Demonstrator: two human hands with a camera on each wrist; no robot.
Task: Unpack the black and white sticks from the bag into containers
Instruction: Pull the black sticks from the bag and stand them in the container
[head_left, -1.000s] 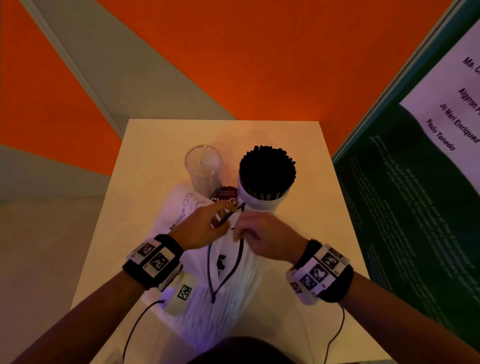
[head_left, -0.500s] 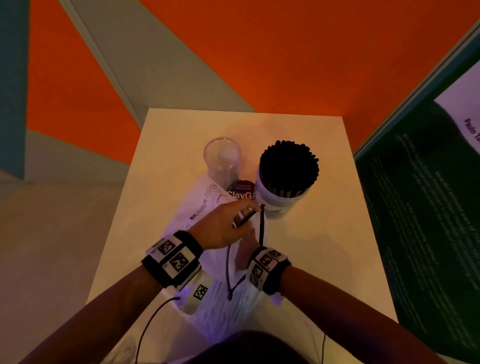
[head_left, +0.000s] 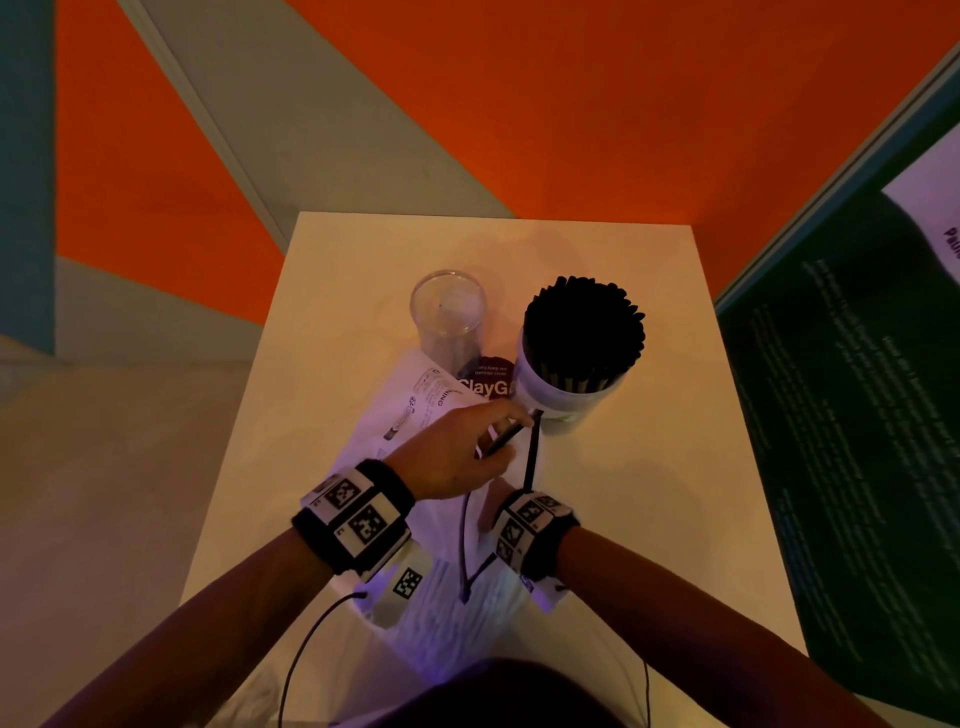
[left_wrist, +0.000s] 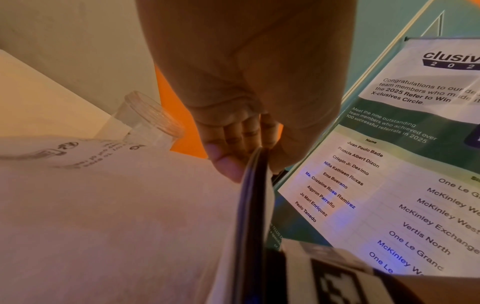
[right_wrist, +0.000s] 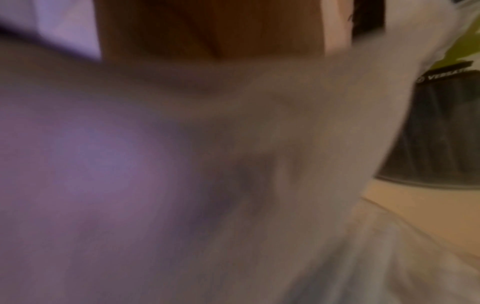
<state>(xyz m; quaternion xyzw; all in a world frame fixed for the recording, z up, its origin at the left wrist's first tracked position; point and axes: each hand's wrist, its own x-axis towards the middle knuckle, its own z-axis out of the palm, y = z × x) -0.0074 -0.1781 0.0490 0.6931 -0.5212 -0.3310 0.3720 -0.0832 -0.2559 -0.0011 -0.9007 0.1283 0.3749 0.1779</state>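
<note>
While my right hand (head_left: 498, 499) is sunk wrist-deep in the mouth of the white bag (head_left: 447, 608), its fingers are hidden, so I cannot tell what they grip. My left hand (head_left: 457, 457) reaches forward over the bag, thumb and fingers pinching the dark-edged rim (left_wrist: 255, 197) to hold it open. Beyond it, touching the bag's far end, the white container (head_left: 566, 395) stands packed with black sticks (head_left: 584, 327); just beside it stands a clear container (head_left: 449, 317) on the table (head_left: 649, 467).
</note>
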